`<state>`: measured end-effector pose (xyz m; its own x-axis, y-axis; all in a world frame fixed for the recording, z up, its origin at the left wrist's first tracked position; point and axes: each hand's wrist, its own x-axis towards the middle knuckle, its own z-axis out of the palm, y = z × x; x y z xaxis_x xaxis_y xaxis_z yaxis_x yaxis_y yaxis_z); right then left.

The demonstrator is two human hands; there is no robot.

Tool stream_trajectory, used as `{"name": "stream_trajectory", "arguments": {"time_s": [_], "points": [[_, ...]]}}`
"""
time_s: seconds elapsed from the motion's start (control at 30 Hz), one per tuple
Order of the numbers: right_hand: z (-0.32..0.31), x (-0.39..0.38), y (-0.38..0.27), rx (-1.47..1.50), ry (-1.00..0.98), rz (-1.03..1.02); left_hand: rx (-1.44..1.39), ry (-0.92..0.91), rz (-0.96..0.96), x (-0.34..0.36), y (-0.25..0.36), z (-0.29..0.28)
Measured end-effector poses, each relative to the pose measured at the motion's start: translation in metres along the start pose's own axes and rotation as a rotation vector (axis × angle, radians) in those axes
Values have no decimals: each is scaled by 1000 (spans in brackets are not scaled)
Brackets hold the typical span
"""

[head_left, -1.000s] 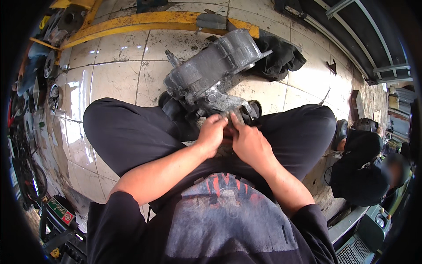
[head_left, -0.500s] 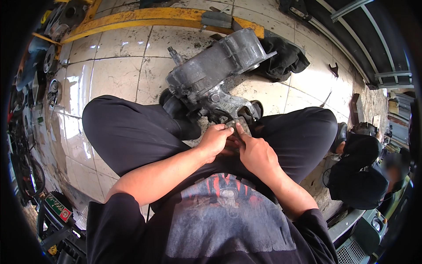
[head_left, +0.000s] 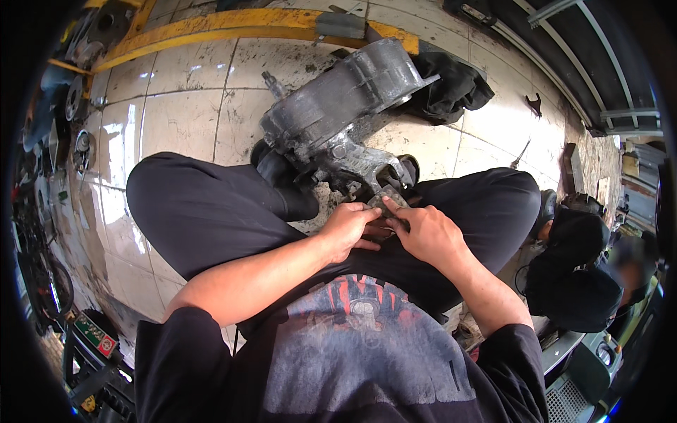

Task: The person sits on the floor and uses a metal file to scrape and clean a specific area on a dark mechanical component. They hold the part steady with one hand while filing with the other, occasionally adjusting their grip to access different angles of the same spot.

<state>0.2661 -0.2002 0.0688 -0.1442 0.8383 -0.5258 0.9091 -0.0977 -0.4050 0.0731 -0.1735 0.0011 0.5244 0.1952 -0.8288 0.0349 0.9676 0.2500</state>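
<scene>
Between my knees, my left hand (head_left: 350, 229) and my right hand (head_left: 428, 233) are closed together on a small flat greyish metal piece (head_left: 386, 198). The left thumb presses its near left edge, and the right index finger lies along its top. Some of my fingers are hidden beneath it. Just beyond my hands, a large grey metal engine casing (head_left: 338, 95) rests tilted on the floor. Its forked arm (head_left: 374, 163) points toward me and ends close to the small piece. A threaded shaft (head_left: 274, 85) sticks out at the casing's left.
Black cloth (head_left: 455, 86) lies behind the casing. A yellow metal beam (head_left: 233, 28) crosses the far floor. Vehicle parts (head_left: 77, 151) line the left side. At the right crouches another person in dark clothes (head_left: 575, 275), and a forked tool (head_left: 534, 104) lies on the tiles.
My right hand has shifted slightly right, its index finger now lying more sideways over the piece. Left fingers have spread a little beneath. The view has moved slightly.
</scene>
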Motion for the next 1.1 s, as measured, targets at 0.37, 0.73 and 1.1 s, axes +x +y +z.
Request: {"name": "stream_trajectory", "arguments": {"time_s": [0.37,0.73,1.1], "points": [[10,-3,7,-80,59,-73,-68,41,94,17,-9,-4],[16,2,-5,18,55,-10,-24,113,122,14,-4,-7],[10,28,-21,21,22,-31,-72,207,239,16,15,-17]]}}
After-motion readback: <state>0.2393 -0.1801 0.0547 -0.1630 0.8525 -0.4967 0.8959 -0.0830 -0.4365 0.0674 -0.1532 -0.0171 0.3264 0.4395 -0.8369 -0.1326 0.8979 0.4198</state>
